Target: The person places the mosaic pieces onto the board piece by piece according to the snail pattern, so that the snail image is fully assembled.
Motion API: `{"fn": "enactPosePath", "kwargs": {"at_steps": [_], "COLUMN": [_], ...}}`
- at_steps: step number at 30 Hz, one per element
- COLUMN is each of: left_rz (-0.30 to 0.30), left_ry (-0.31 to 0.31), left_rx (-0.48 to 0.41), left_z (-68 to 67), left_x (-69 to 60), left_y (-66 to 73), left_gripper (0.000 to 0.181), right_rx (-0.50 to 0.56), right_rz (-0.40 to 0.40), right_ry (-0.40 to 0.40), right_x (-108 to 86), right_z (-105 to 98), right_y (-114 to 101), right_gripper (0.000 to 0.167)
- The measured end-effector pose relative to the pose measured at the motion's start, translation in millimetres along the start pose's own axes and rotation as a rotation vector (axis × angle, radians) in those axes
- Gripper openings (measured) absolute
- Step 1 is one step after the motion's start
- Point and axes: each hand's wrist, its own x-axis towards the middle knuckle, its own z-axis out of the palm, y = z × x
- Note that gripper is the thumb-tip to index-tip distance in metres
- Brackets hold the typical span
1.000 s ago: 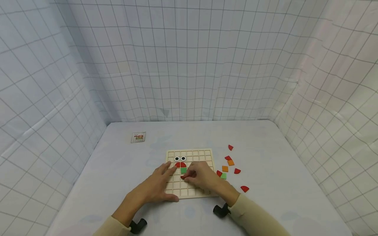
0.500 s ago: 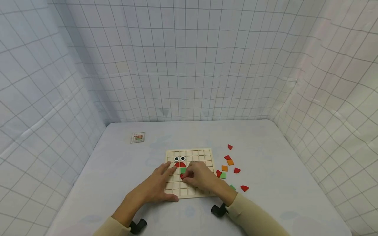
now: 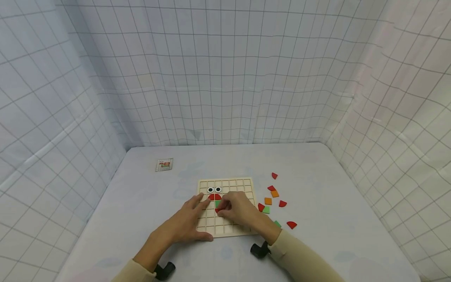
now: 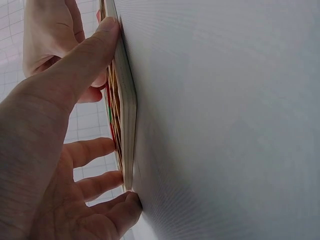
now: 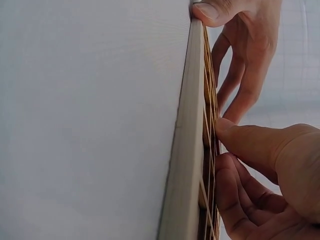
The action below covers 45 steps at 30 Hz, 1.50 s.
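Pale wood forms the gridded board (image 3: 220, 231) in front of you, flat on the table (image 3: 317, 184) at the lower middle of the frame; it looks close to square, so you cannot pick out a clear long axis. Any lettering on the small card (image 3: 164, 164) at the upper left of the table is too small to read; you can make out only a coloured picture over a grid.

Count the pieces on your board: two eye discs (image 3: 214, 190) side by side, two red quarter-rounds (image 3: 211, 197) below them, one green square (image 3: 217, 203), and one red wedge (image 3: 216, 210) just under that. Your two quarter-rounds meet as a half disc, curved side toward the top of the frame. The wedge has its straight edge along the green square; your fingers hide part of it, so its full outline cannot be told.

Your right hand (image 3: 237, 207) is narrow, thumb and fingertips pinching that wedge at the board. Your left hand (image 3: 191, 217) is wide, fingers spread over the board's left edge and thumb against its near edge.

To the right of the board you have five loose red wedges (image 3: 291, 225), two orange squares (image 3: 268, 201) and two loose green squares (image 3: 266, 210), one partly behind your right forearm (image 3: 269, 228).
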Motion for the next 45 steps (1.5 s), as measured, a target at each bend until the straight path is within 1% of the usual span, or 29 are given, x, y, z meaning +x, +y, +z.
{"fn": "enactPosePath", "kwargs": {"at_steps": [6,10,13,19,24,27,32,36,40,42,45], "left_rz": [0.005,0.012,0.018,0.006,-0.004,-0.005,-0.014,-0.014,-0.013,-0.014,-0.019], "left_ry": [0.003,0.002,0.002,0.003,0.007,0.009,0.003,0.000,-0.003,-0.006,-0.009], "left_rx": [-0.005,-0.010,-0.011,0.000,0.009,0.011,0.008,0.009,0.009,0.007,0.005], "left_z": [0.4,1.2,1.7,0.6,0.1,0.4,0.3,-0.2,-0.5,-0.7,-1.1], "left_x": [0.4,0.1,-0.2,-0.8,-1.0,-0.6,0.2,0.3,0.2,0.1,0.1], "left_y": [-0.3,-0.8,-1.0,0.9,1.2,0.9,0.7,0.3,-0.1,0.2,1.0], "left_gripper": [0.128,0.128,0.128,0.129,0.129,0.130,0.130,0.130,0.129,0.129,0.129], "right_rx": [-0.013,-0.023,-0.027,-0.034,-0.037,-0.057,-0.093,-0.098,-0.068,-0.060,-0.084], "right_rz": [0.002,0.008,-0.004,-0.030,-0.018,-0.007,0.036,0.073,0.126,0.174,0.237], "right_ry": [-0.010,-0.023,-0.024,0.003,0.024,0.050,0.098,0.127,0.122,0.114,0.110], "right_x": [1.2,1.3,-0.2,-5.6,-12.6,-17.6,-27.7,-37.2,-47.4,-52.2,-58.8], "right_z": [-3,-4,-4,-10,-19,-26,-41,-55,-68,-73,-79], "right_y": [-2,-1,0,1,6,10,25,39,52,58,65], "right_gripper": [0.016,0.017,0.017,0.016,0.014,0.013,0.012,0.011,0.015,0.017,0.020]}}
